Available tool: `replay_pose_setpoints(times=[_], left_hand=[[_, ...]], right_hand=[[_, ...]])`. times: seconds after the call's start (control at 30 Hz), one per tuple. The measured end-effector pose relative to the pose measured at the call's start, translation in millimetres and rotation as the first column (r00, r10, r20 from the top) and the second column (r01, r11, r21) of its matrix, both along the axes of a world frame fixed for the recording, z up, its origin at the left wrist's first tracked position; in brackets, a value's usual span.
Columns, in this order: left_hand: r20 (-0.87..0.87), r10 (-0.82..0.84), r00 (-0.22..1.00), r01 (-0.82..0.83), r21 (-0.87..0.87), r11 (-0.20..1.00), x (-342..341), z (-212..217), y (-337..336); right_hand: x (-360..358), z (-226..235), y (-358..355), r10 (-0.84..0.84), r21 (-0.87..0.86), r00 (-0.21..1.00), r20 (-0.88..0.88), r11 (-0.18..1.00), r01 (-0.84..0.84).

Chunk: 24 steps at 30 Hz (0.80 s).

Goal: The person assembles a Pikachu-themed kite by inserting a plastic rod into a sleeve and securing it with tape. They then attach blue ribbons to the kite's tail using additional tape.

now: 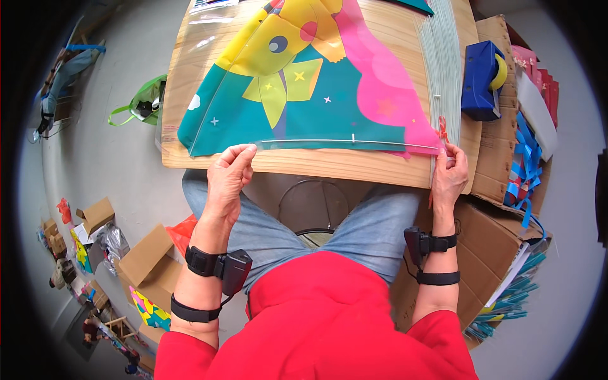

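A pale wooden surface with visible grain and rounded corners lies under and beyond the hands, its near edge just above the person's jeans. Grey floor stretches away left of the hands, where a bright green bag stands beside the surface and open cardboard boxes sit lower down. Right of the right hand, a blue tape dispenser with a yellow roll rests near a corrugated carton spilling shiny blue ribbon.

Directly ahead of the hands, a printed sheet of smooth, thin material lies on the surface, teal and pink with a yellow cartoon figure, its sides slanting inward away from the person. A slender white rod runs along its near edge between the hands. The left hand has thumb and forefinger pinched together at the rod's left end; what lies between them is too small to tell. The right hand's fingers are closed on the sheet's pink corner. Beyond it, many thin, straight, pale rods lie bundled lengthwise.
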<state>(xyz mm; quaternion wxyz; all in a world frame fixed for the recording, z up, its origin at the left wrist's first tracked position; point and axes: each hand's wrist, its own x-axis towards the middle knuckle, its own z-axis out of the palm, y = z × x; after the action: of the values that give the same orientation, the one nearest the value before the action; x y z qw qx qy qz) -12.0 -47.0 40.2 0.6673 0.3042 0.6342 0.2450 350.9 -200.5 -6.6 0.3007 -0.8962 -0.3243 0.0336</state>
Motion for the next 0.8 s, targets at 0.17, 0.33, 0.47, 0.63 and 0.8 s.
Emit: replay_pose_setpoints(times=[0.17, 0.33, 0.47, 0.63, 0.8], left_hand=[[0.114, 0.054, 0.992, -0.044, -0.088, 0.995, -2.5, 1.1, -2.2], [0.172, 0.072, 0.982, -0.048, -0.142, 0.989, 3.9, 18.3, -4.2], [0.166, 0.074, 0.983, -0.047, -0.162, 0.986, 5.4, 21.0, -4.6], [0.115, 0.090, 0.989, -0.070, -0.167, 0.984, -0.1, 8.5, -2.7], [0.076, 0.077, 0.994, -0.065, -0.148, 0.987, -8.8, -9.1, -1.2]], right_hand=[[-6.0, 8.0, 10.1, 0.102, 0.000, 0.994, 0.039, 0.995, -0.102], [-2.2, -8.3, 6.3, 0.307, -0.021, 0.942, 0.134, 0.951, -0.307], [-4.3, -10.3, 5.1, 0.333, -0.020, 0.930, 0.156, 0.942, -0.334], [-1.2, -13.1, 5.3, 0.335, -0.008, 0.932, 0.140, 0.941, -0.337], [2.7, -17.5, 3.9, 0.319, 0.016, 0.943, 0.096, 0.947, -0.322]])
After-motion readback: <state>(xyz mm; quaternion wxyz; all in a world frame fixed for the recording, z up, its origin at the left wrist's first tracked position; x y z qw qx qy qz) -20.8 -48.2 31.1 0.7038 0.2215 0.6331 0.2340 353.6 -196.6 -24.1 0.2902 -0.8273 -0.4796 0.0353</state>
